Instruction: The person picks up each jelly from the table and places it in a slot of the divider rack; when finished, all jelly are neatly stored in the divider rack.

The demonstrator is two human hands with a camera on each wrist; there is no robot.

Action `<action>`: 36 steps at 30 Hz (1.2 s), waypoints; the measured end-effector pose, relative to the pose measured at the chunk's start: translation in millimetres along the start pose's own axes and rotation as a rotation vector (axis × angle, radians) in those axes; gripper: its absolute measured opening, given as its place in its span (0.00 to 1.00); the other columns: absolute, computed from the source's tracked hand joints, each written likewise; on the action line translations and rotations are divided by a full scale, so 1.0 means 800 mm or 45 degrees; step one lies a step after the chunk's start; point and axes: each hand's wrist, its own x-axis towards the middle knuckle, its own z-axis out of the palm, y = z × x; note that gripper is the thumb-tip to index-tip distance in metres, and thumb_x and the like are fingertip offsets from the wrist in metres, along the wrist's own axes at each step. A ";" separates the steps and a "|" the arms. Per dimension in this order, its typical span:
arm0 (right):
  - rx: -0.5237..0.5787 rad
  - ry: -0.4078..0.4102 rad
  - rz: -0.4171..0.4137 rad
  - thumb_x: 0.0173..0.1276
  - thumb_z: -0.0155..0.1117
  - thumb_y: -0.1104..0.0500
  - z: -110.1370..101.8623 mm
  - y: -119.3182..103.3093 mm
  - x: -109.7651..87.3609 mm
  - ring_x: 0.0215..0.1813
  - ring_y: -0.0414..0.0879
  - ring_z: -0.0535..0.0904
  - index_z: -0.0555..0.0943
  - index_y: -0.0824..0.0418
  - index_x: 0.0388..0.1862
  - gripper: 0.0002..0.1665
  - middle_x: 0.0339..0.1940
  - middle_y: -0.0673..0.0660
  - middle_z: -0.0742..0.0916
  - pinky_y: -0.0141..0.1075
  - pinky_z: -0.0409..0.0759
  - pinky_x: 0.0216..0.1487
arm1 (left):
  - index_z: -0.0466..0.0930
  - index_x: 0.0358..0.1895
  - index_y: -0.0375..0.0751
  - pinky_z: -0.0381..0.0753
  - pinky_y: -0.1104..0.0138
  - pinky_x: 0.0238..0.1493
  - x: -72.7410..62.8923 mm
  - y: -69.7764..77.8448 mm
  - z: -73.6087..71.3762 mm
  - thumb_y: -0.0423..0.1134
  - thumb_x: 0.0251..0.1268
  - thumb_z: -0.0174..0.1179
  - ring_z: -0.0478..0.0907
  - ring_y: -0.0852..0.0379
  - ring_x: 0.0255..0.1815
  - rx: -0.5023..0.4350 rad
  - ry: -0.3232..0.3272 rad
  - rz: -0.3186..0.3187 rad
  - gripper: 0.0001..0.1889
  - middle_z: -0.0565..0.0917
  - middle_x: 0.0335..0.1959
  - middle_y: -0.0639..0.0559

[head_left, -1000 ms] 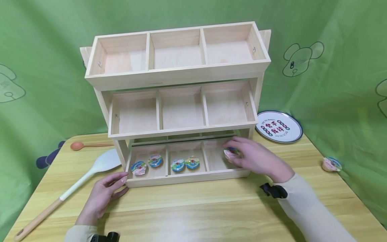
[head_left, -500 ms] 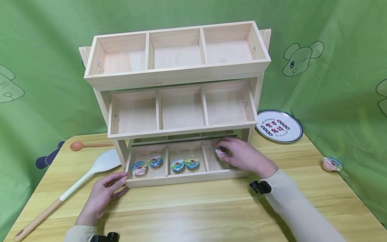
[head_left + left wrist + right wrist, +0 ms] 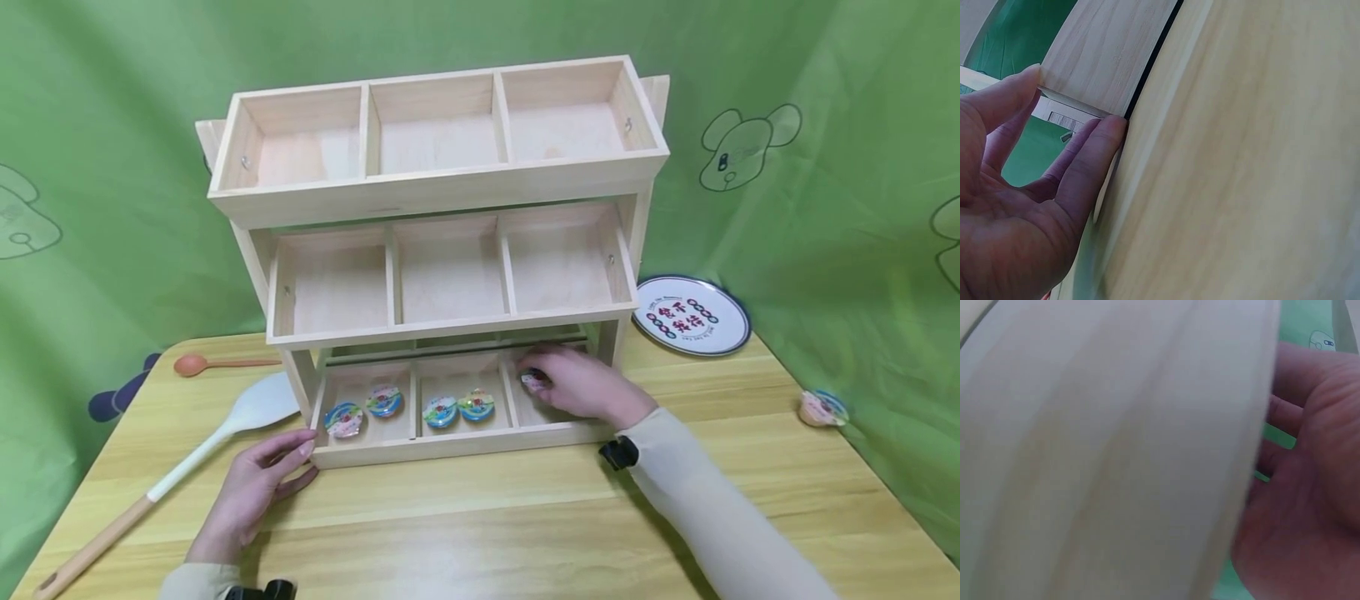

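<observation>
A three-tier wooden rack [image 3: 438, 179] stands on the table, each tier split into three compartments. In the bottom tray [image 3: 465, 444], my right hand [image 3: 581, 385] pinches a small jelly cup [image 3: 534, 381] over the right compartment, near its divider. My fingers cover part of that cup. The right wrist view has the palm [image 3: 1322, 481] behind a wooden board, the fingertips hidden. Two jelly cups [image 3: 385, 401] lie in the left compartment and two more [image 3: 440, 411] in the middle one. At the tray's left end, my left hand [image 3: 255, 483] touches the front corner with extended fingertips [image 3: 1113, 128].
Another jelly cup [image 3: 822, 408] lies near the table's right edge. A patterned plate [image 3: 690, 317] is behind the rack's right side. On the left are a large white spatula [image 3: 191, 458] with a wooden handle and a small orange-brown spoon [image 3: 225, 362]. Green cloth hangs behind.
My right hand has moved left within the bottom tray's right compartment, carrying the jelly cup toward the divider. My left hand has stayed at the tray's corner.
</observation>
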 end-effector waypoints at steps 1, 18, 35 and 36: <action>-0.007 -0.003 -0.006 0.62 0.66 0.64 0.002 0.000 0.001 0.52 0.52 0.80 0.83 0.58 0.55 0.21 0.60 0.57 0.81 0.46 0.83 0.54 | 0.77 0.57 0.26 0.82 0.57 0.56 0.000 0.000 0.000 0.32 0.67 0.63 0.80 0.54 0.50 0.000 0.005 0.002 0.19 0.74 0.54 0.43; 0.054 -0.044 0.036 0.60 0.68 0.64 0.002 -0.008 0.003 0.48 0.53 0.80 0.81 0.59 0.58 0.25 0.54 0.58 0.83 0.48 0.83 0.53 | 0.80 0.55 0.29 0.82 0.58 0.55 -0.001 0.001 0.001 0.30 0.68 0.61 0.81 0.54 0.48 -0.038 0.020 0.008 0.15 0.77 0.51 0.45; 0.252 0.027 0.145 0.64 0.70 0.61 -0.053 -0.004 -0.059 0.60 0.59 0.75 0.78 0.64 0.61 0.26 0.59 0.61 0.81 0.56 0.76 0.63 | 0.80 0.55 0.30 0.82 0.57 0.57 0.001 0.002 0.002 0.30 0.68 0.61 0.80 0.54 0.49 -0.043 0.019 -0.003 0.14 0.75 0.53 0.44; 0.260 0.034 0.153 0.64 0.70 0.61 -0.055 -0.003 -0.064 0.60 0.59 0.75 0.78 0.64 0.61 0.27 0.59 0.61 0.81 0.56 0.76 0.62 | 0.81 0.55 0.31 0.82 0.57 0.57 0.001 0.001 0.002 0.30 0.68 0.61 0.80 0.54 0.49 -0.045 0.019 -0.003 0.14 0.75 0.53 0.44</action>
